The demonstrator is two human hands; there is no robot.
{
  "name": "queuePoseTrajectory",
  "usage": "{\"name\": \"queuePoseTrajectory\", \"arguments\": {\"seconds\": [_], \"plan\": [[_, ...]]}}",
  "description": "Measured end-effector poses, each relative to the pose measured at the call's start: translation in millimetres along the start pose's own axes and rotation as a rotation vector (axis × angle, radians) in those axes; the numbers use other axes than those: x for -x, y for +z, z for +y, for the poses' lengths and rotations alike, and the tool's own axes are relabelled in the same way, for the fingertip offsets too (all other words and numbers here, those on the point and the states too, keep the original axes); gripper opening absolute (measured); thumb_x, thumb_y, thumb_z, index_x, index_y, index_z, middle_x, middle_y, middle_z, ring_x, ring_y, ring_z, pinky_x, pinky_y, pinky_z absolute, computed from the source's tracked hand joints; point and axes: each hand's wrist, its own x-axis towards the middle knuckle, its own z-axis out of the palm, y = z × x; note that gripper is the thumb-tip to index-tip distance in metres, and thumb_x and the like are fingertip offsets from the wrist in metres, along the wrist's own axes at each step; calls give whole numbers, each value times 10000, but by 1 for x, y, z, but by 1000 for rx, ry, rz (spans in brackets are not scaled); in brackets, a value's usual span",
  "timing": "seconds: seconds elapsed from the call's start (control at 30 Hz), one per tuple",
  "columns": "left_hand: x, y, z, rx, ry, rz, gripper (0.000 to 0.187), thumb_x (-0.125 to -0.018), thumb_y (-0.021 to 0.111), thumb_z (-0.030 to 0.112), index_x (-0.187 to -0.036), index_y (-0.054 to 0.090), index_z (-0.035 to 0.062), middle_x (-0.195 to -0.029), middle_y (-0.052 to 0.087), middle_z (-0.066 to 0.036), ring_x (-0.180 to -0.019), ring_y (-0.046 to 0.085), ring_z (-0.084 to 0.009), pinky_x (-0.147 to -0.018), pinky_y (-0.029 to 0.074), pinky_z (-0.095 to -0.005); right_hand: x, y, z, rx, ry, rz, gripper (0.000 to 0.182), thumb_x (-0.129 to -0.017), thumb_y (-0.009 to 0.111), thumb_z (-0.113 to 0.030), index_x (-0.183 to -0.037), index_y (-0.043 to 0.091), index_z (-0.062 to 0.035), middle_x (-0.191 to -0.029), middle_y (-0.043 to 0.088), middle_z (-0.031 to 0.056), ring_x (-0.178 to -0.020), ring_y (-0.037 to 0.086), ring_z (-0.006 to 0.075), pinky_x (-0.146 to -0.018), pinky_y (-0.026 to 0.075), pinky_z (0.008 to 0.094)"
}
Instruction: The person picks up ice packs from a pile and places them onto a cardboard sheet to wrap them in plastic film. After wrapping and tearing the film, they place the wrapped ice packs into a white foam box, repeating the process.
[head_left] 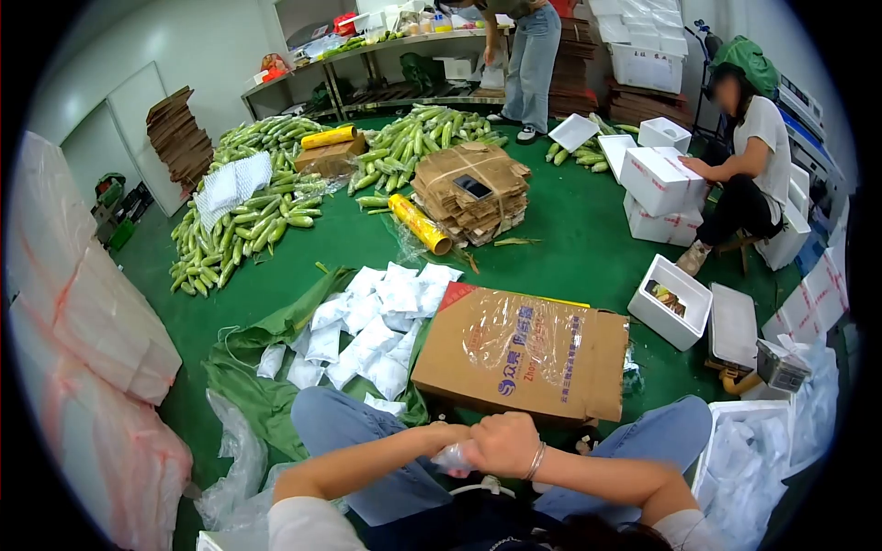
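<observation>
Both my hands are together over my lap, near the bottom middle of the head view. My right hand [505, 444], with a bracelet at the wrist, is closed round a small crumpled clear plastic piece [452, 458]. My left hand [443, 437] meets it from the left, its fingers closed against the same plastic. Just beyond my hands lies a brown printed carton [524, 354] under shiny tape. White filled packets [367, 344] are heaped on a green sheet [248, 376] to the carton's left.
Corn piles [248, 220], a yellow film roll [419, 225] and stacked flat cardboard [470, 202] lie ahead. Foam boxes [671, 301] stand at right, where a seated person [749, 156] touches one. Another person [533, 64] stands at the back. Wrapped white blocks [92, 303] line the left.
</observation>
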Motion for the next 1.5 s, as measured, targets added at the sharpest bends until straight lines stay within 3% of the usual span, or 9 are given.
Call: {"name": "queuePoseTrajectory", "arguments": {"seconds": [0.27,0.4,0.53,0.6,0.83,1.0,1.1,1.33,1.5], "plan": [[62,82,9,-187,476,714,657,-796,746,358,-1287,467,21,-1082,651,-132,-992,636,-261,-810,543,-432,-32,50,60,-231,536,179,247,-882,465,-185,-868,631,-4,-646,577,256,-638,583,453,-601,448,529],[96,62,-29,-779,839,1404,704,-666,789,295,-1251,487,46,-960,654,-223,-844,657,-361,-750,522,-427,-85,18,-15,-421,116,358,203,-842,583,-222,-944,652,-60,-979,629,168,-877,586,384,-816,427,467],[181,139,-57,-818,82,1814,729,-612,772,259,-1269,503,95,-994,655,-214,-854,633,-398,-724,515,-465,-113,16,-74,-607,-300,298,214,-748,661,-27,-961,645,-11,-1018,620,130,-1025,572,331,-941,409,441],[203,163,-104,-853,175,2166,682,-593,774,254,-1223,555,109,-1009,664,-184,-885,641,-363,-756,515,-438,-126,7,-85,-711,-479,254,260,-728,656,31,-986,646,3,-996,636,138,-1009,591,325,-925,443,421],[280,291,-348,-136,-721,2939,670,-652,738,174,-1291,539,143,-1128,648,-138,-1015,623,-339,-841,497,-407,-124,14,25,-764,165,41,161,-891,552,-31,-1015,634,28,-933,650,115,-843,625,202,-776,481,305],[257,352,-471,288,-945,2274,571,-672,757,232,-1193,604,56,-1170,631,-181,-965,655,-325,-833,516,-395,-107,-12,11,-972,234,-97,145,-899,573,-71,-979,624,38,-847,642,74,-806,610,147,-766,470,270],[284,381,-435,1072,-252,1727,334,-847,618,290,-956,689,-18,-866,709,-137,-684,695,-225,-664,558,-293,-106,-65,-18,-861,-208,-310,131,-857,569,-69,-929,651,5,-809,645,99,-739,610,189,-679,472,309],[352,207,-381,37,-218,2608,307,-877,560,236,-811,676,-41,-656,665,-115,-579,629,-165,-575,486,-295,-70,-179,-30,-1211,-976,113,137,-849,544,-114,-903,587,4,-893,615,113,-723,583,210,-608,438,300],[314,24,-232,-249,449,2116,266,-876,603,215,-888,666,-44,-693,687,-90,-619,621,-130,-617,486,-281,-59,-270,-25,-1065,-996,324,104,-836,539,-120,-841,553,-17,-837,585,91,-674,550,200,-568,407,311]]}}
